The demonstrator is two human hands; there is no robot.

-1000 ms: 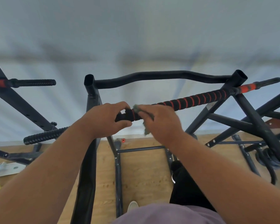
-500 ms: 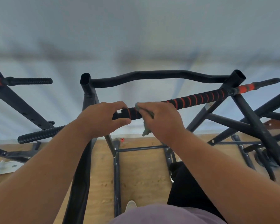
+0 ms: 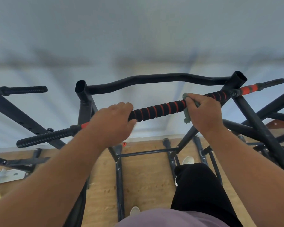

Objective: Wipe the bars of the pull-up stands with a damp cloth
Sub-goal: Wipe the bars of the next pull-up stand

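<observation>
A black pull-up stand fills the head view, with a curved top bar (image 3: 156,79) at the back. In front of it runs a foam-padded bar (image 3: 157,110), black with red stripes, sloping up to the right. My left hand (image 3: 111,123) grips this padded bar near its left part. My right hand (image 3: 203,113) holds a grey-green cloth (image 3: 187,115) wrapped around the bar further right; a tail of cloth hangs below the bar. The bar's ribbed black ends (image 3: 44,138) stick out on both sides.
Another stand's bar (image 3: 23,90) and slanted post (image 3: 20,115) are at the left. More black frame tubes (image 3: 259,128) cross at the right. Below lies a wooden floor (image 3: 144,177) with the stand's base rails, my legs and shoes. A white wall is behind.
My right hand slid the cloth to the right along the padded bar, uncovering a long striped stretch between my hands. My left hand kept its grip on the bar.
</observation>
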